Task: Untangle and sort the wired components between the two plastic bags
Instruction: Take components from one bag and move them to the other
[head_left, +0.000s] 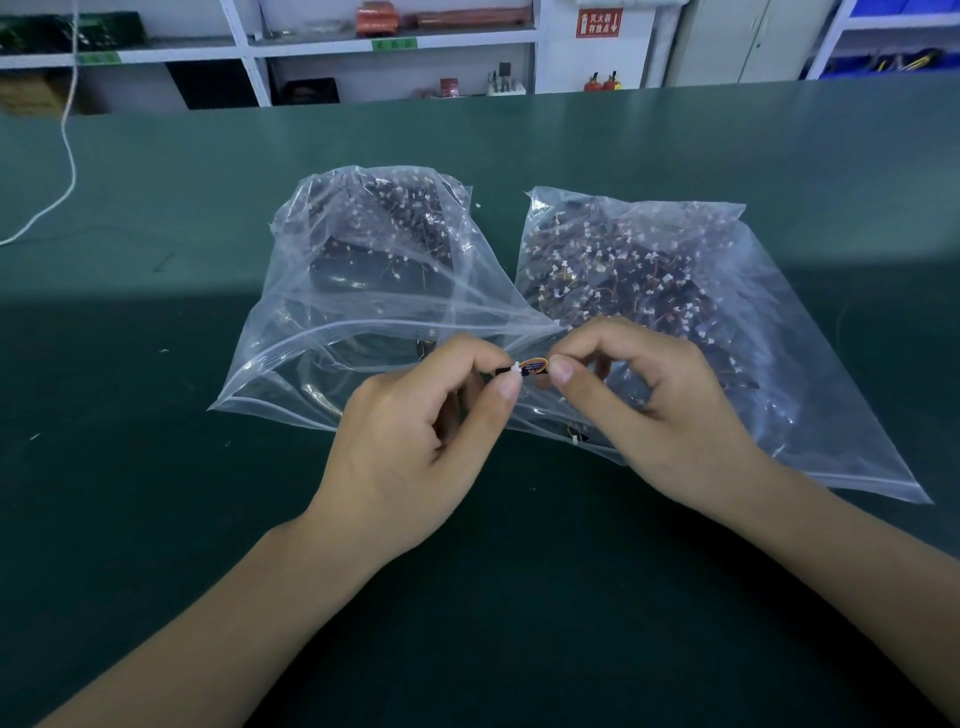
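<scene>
Green worktop (156, 519) carrying two clear bags mid-surface: left bag (363, 291), mouth toward the near edge, probably for easy dropping-in; right bag (649, 291) packed with wired parts. Between the mouths, one small wired part (530, 367), pinched by left hand (415, 457) and right hand (665, 410), fingertips clamped, likely teasing wires apart.

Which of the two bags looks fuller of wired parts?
The right bag: white connectors and orange wires crowd it. The left bag shows fewer, mostly at its far end.
</scene>
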